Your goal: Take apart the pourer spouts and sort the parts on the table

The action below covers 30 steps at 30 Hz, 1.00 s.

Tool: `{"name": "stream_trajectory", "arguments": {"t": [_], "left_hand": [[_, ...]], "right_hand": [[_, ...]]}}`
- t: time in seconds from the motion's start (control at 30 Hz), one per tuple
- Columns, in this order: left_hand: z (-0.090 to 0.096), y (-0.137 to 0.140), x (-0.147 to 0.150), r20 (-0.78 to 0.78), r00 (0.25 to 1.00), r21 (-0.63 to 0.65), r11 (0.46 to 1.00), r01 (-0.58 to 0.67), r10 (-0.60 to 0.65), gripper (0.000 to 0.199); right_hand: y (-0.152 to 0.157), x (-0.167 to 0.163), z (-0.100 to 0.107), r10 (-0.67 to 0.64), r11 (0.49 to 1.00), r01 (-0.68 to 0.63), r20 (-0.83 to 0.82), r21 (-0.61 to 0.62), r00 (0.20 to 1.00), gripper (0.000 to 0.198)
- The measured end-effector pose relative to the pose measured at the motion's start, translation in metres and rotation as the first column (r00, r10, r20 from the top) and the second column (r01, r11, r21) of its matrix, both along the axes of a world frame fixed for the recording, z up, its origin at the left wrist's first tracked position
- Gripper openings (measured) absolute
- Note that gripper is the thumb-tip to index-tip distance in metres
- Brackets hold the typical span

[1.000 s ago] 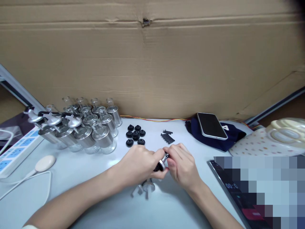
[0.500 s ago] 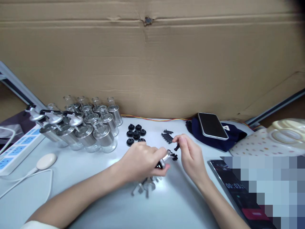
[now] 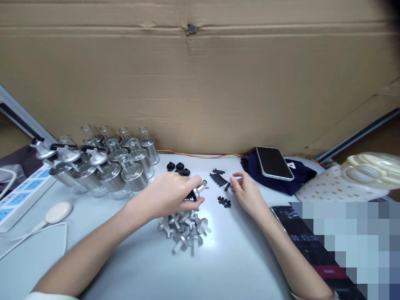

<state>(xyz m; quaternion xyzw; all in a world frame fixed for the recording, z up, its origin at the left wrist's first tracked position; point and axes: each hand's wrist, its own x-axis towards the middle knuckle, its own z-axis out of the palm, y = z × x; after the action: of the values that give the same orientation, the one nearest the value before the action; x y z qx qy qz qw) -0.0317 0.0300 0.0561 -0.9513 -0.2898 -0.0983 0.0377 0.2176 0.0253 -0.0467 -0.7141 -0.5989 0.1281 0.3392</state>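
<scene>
My left hand (image 3: pixel 175 189) is closed round a metal pourer spout (image 3: pixel 201 189) with a black part at its base, its tip pointing right. At the fingertips of my right hand (image 3: pixel 248 196) is a small black lever (image 3: pixel 227 186), slightly blurred, pinched at one end. Several black levers (image 3: pixel 218 179) lie in a row just left of it. Small black caps (image 3: pixel 224 202) sit in a cluster below. Under my left hand several silver pourer tops (image 3: pixel 194 238) are piled, and black ribbed stoppers (image 3: pixel 179 166) show behind it, partly hidden.
Glass bottles with metal sleeves (image 3: pixel 134 177) stand at the left, some with pourers fitted. A power strip (image 3: pixel 26 193) and a white round charger (image 3: pixel 58 212) lie farther left. On the right are a phone (image 3: pixel 275 162) on dark cloth, another phone (image 3: pixel 308 237) and tape rolls (image 3: pixel 364 173).
My left hand has moved left and slightly up with the pourer spout, uncovering the silver tops and the black caps. My right hand has shifted a little, the small lever still at its fingertips.
</scene>
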Motion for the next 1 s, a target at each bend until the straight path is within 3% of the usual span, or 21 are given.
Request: {"name": "stream_trajectory", "arguments": {"t": [0.23,0.67,1.0], "left_hand": [[0.002,0.000,0.000,-0.084,0.994,-0.073,0.995,-0.074,0.068,0.019],[-0.002,0.001,0.002,-0.166,0.983,-0.156,0.983,-0.099,0.073,0.021],[-0.003,0.002,0.004,-0.178,0.983,-0.155,0.985,-0.075,0.047,0.022]], "right_hand": [[-0.002,0.000,-0.002,0.043,0.999,-0.040,0.106,-0.029,0.993,0.026],[-0.005,-0.008,-0.001,0.228,0.974,-0.220,0.190,-0.062,0.955,0.036],[0.013,-0.011,-0.002,0.193,0.978,-0.162,0.283,-0.128,0.939,0.043]]}}
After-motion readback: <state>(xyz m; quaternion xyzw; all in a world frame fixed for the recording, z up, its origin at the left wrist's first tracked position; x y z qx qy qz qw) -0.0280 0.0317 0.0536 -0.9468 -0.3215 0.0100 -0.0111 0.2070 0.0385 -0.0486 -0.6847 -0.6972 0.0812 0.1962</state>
